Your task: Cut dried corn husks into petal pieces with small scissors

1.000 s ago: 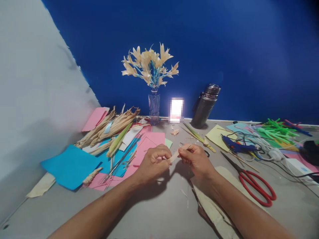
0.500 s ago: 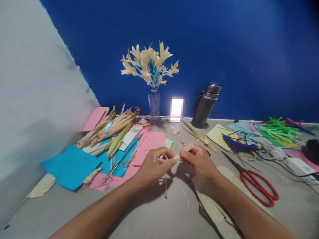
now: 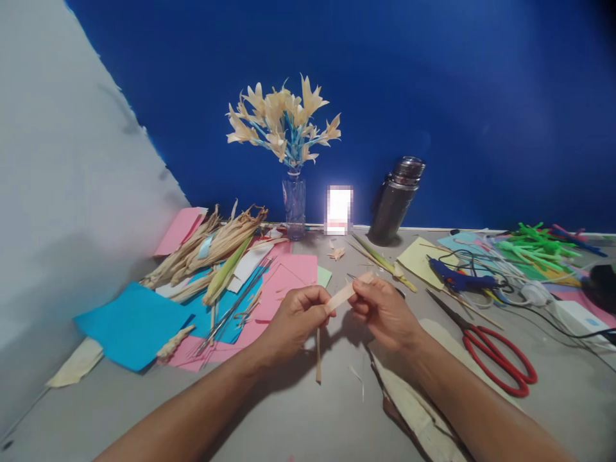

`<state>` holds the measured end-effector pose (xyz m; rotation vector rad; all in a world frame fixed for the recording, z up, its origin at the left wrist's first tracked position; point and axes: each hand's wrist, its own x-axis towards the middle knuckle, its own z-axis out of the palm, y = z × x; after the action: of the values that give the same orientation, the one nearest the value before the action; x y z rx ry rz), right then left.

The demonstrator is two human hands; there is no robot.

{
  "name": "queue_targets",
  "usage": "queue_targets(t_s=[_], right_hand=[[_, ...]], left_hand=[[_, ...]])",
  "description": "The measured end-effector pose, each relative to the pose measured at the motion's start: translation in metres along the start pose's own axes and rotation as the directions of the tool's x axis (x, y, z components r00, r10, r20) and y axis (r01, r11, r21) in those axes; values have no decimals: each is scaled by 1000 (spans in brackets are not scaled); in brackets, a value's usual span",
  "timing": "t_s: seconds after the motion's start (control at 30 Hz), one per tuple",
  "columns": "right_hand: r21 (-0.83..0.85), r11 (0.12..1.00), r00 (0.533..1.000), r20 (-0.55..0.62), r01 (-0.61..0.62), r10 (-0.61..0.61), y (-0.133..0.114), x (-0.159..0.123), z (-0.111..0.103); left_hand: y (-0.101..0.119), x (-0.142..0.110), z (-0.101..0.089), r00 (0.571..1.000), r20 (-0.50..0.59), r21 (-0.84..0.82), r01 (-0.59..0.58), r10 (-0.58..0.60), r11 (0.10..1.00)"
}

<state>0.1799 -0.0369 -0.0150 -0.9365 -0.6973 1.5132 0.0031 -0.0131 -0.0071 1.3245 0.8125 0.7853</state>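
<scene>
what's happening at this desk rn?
The left hand and right hand hold a pale strip between them, above the table. Red-handled scissors lie open-handled to the right, untouched. Behind, pale flowers stand in a clear bottle.

Dim room, pixelated white glare, soft shadows

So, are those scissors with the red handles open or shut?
Shut: the scissors lie on the table with their dark blades together, tapering to one point, and no gap shows between them.
</scene>
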Motion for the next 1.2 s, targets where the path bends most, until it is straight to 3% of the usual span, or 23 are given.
queue_targets(t_s=[0.13, 0.3, 0.53, 0.7, 0.83, 1.03, 1.2], right_hand=[[-8, 1000, 995, 94, -15, 16, 11, -3, 6], [-97, 995, 993, 120, 4, 7, 17, -4, 5], [80, 986, 961, 246, -150, 126, 8, -12, 6], [181, 979, 973, 224, -91, 49, 7, -17, 8], [94, 994, 972, 233, -57, 34, 11, -17, 11], [27, 997, 988, 141, -70, 66, 17, -13, 11], [60, 992, 968, 233, -109, 92, 11, -18, 10]], left_hand=[[-9, 1, 2, 998, -46, 93, -34, 38, 995], [-14, -2, 3, 995, -6, 215, -97, 101, 972], [0, -6, -4, 975, 210, -5, -72, 71, 997], [1, -6, -5, 981, 175, -20, -80, 82, 997], [-3, -4, -2, 989, 123, -22, -81, 83, 996], [-10, -3, 0, 986, 136, -57, -88, 95, 994], [-10, -1, -7, 984, 177, -173, 13, 18, 985]])
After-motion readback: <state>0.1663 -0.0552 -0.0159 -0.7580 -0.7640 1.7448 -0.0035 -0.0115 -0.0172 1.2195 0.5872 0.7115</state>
